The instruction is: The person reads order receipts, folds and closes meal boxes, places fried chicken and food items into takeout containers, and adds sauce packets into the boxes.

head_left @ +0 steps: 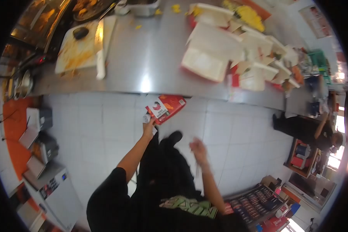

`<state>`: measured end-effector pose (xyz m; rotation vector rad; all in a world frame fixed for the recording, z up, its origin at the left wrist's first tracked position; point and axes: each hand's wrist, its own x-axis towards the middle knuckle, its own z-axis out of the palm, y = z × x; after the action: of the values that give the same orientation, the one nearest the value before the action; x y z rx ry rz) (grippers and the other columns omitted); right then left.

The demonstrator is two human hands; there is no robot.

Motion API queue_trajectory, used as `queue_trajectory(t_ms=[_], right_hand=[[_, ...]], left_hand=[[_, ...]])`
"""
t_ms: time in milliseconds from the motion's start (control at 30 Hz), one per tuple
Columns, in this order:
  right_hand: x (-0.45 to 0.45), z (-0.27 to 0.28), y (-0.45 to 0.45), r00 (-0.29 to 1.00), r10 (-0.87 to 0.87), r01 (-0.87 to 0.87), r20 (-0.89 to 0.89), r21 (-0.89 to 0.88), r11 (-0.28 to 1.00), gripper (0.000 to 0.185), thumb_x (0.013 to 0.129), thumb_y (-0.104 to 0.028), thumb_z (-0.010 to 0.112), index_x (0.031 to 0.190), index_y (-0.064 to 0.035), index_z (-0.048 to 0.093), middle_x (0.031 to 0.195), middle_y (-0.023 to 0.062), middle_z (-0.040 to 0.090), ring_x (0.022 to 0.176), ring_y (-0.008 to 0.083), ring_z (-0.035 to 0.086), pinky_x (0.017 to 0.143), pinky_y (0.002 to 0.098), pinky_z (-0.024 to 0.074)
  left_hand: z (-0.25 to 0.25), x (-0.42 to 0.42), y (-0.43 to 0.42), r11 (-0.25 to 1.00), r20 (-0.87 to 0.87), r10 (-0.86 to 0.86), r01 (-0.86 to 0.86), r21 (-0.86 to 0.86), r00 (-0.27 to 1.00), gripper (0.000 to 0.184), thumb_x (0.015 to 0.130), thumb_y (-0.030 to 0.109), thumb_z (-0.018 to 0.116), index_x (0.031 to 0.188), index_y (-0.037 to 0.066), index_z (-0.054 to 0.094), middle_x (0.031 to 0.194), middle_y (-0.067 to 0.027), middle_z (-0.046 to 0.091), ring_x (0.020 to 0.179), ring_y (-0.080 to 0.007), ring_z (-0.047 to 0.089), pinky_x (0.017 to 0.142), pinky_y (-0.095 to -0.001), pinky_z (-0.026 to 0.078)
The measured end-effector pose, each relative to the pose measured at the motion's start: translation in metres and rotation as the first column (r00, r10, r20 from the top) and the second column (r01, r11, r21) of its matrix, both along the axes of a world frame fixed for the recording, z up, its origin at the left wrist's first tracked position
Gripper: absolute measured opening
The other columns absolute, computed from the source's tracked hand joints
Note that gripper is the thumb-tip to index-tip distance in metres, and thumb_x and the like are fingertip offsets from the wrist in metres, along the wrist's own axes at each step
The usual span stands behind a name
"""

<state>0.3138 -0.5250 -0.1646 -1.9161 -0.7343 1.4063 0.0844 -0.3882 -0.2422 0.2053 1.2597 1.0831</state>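
Observation:
My left hand (148, 128) is closed on the lower left end of a red cardboard food box (167, 108) with a rooster picture on a white panel. The box is in front of my legs, just off the near edge of the steel counter (143, 50). A small whitish printed piece (146, 118) shows by the left fingers; I cannot tell what it is. My right hand (198, 150) hangs over the tiled floor to the right, smeared by motion, with its fingers unclear. It appears apart from the box.
On the counter's left lies a stained cutting board (75, 50) with a white-handled knife (99, 54). Several open cartons (206, 58) crowd the right side. Another person (305, 129) stands at far right. A white cabinet (58, 197) is at lower left, a dark display rack (255, 203) at lower right.

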Motion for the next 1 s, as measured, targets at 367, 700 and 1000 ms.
queue_trajectory(t_ms=[367,700,1000], right_hand=[[-0.122,0.12,0.125,0.732,-0.069,0.184,-0.678,0.099,0.978,0.06,0.078,-0.006,0.069,0.127,-0.0038,0.035,0.121,0.0119,0.049,0.108,0.0192,0.053,0.096,0.0344,0.0405],[-0.174,0.226,0.247,0.934,0.096,0.093,-0.345,0.493,0.865,0.069,0.072,-0.007,0.072,0.128,-0.0016,0.031,0.119,0.0157,0.048,0.109,0.0242,0.051,0.092,0.0381,0.0437],[-0.104,0.161,0.28,0.74,-0.114,0.195,-0.663,0.048,0.98,0.043,0.07,-0.004,0.059,0.111,0.0035,0.049,0.093,0.0091,0.058,0.085,0.0219,0.061,0.077,0.0333,0.0524]], left_hand=[[0.253,-0.09,0.002,0.795,-0.907,-0.09,0.578,0.184,0.412,0.074,0.069,0.016,0.076,0.126,-0.004,0.033,0.116,-0.0134,0.05,0.104,-0.0241,0.053,0.091,-0.0338,0.04],[0.292,-0.116,0.176,0.096,-0.968,-0.134,0.975,0.201,0.213,0.063,0.06,0.018,0.078,0.112,0.0,0.049,0.131,-0.0207,0.04,0.115,-0.0299,0.049,0.095,-0.0365,0.04],[0.313,-0.161,0.267,0.678,0.452,-0.72,0.671,0.299,0.526,0.061,0.063,0.007,0.06,0.121,-0.004,0.047,0.108,-0.0157,0.06,0.09,-0.0262,0.063,0.083,-0.0361,0.05]])
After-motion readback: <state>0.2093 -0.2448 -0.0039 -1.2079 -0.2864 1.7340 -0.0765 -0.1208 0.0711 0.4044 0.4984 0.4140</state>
